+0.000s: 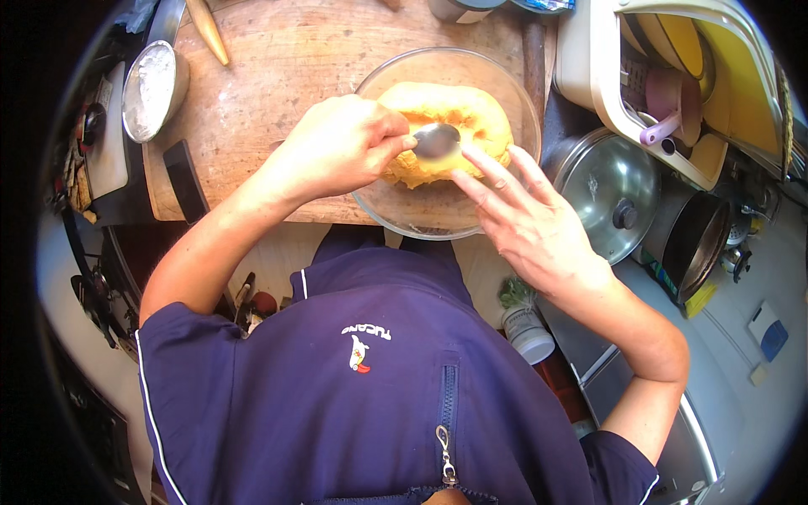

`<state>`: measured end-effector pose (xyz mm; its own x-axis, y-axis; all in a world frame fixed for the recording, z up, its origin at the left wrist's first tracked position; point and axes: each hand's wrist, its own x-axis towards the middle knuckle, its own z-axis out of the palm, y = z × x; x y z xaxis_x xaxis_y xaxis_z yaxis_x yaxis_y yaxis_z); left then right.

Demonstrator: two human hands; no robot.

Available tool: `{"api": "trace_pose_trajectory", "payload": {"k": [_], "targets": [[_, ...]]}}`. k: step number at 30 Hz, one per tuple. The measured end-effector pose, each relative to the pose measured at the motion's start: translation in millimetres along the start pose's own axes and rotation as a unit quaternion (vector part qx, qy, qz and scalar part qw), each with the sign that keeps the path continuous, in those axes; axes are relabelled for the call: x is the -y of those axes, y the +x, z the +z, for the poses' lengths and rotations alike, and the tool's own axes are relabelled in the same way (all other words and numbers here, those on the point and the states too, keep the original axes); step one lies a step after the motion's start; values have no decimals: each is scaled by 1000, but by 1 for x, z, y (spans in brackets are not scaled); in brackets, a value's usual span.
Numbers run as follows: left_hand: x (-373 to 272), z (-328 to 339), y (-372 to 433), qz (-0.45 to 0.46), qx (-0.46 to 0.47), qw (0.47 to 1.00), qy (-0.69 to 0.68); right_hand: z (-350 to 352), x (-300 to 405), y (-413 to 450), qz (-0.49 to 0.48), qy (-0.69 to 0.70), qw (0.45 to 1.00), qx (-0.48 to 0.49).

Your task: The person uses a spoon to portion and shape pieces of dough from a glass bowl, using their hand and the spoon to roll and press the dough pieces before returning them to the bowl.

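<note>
A large glass bowl [404,69] stands at the front edge of the wooden board, and a thick mass of yellow dough [451,98] with dents on top lies inside it. Over the dough my left hand [347,142] pinches a metal spoon [435,141] close to its bowl, between thumb and fingers; the handle is mostly hidden by the hand. From the right, my right hand [527,218] reaches over the bowl's rim with fingers spread. Its fingertips are at the dough and close to the spoon's edge; whether they touch the spoon is unclear. It grips nothing.
The wooden board [252,113] bears a rolling pin [208,31] at the back left. A metal bowl of white powder [151,91] sits at its left edge, near a dark flat object [185,180]. To the right are a glass lid [609,196], a pot [688,233] and a cream container [587,57] of kitchenware.
</note>
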<state>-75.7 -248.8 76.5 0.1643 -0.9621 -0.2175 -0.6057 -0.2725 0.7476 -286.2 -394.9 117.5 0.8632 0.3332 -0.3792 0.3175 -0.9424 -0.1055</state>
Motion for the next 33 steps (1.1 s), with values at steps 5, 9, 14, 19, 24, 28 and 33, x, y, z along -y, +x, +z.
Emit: {"api": "trace_pose_trajectory", "payload": {"k": [5,9,14,19,24,28,33], "targets": [[-8,-11,2,-98,30,990,-98,1,-1,2,-3,0,1000,-12],[-17,2,-1,23,1,996,-87,4,-1,4,13,24,1000,-13],[-5,1,-3,-51,3,998,-24,-4,-3,2,-2,10,999,36],[-9,0,-6,-52,-13,998,-37,-2,-3,4,16,6,999,28],[-13,4,-13,-44,-2,998,-43,-2,-1,3,3,0,1000,26],[-7,12,-15,-43,-4,999,-20,-4,-2,3,10,43,998,33],[-7,6,-13,-71,-65,993,-66,-5,-3,1,14,85,996,38]]}}
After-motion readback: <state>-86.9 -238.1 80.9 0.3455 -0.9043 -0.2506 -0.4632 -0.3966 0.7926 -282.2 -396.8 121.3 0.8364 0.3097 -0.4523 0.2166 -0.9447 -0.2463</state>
